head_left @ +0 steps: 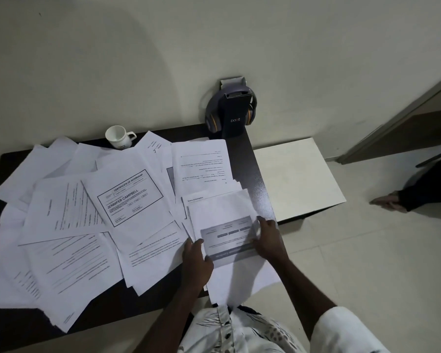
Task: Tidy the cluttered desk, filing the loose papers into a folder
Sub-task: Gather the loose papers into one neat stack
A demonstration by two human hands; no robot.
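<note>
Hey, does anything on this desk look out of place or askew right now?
Yes. The loose papers are strewn at all angles across the desk, overlapping, and some hang past its near and left edges. The stack that the left hand and right hand hold also overhangs the near edge.

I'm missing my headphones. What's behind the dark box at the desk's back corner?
Headphones stand behind the dark box, an ear cup showing on each side. The box covers their middle, so whether they hang on it cannot be seen.

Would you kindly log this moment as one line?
left hand: grips paper stack | right hand: grips paper stack | folder: unseen | desk: cluttered
</note>
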